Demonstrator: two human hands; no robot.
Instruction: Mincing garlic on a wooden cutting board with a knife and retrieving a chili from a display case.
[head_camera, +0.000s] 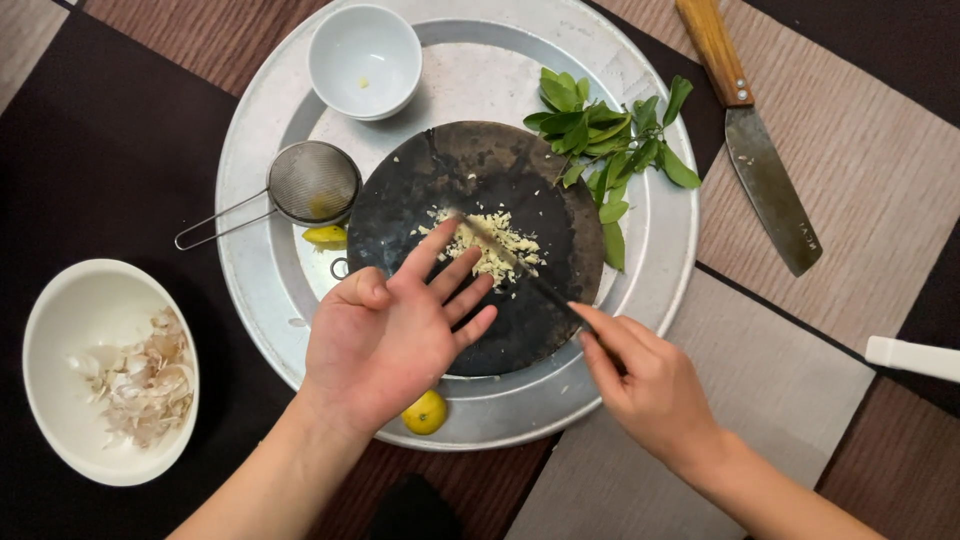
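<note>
From the head view, the right hand (640, 375) is closed around the handle of a thin knife (510, 262). Its blade lies on the chopped garlic (490, 245) in the middle of the dark round board (420, 190). The left hand (385, 335) is open and flat, fingertips on the blade. The garlic looks soft, light and sticky. The knife is stiff and sharp, so it is best held by its handle.

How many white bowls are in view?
2. A small white ceramic bowl sits at the top of the round metal tray. A larger white bowl holding papery peelings stands left of the tray. None seems hidden.
</note>
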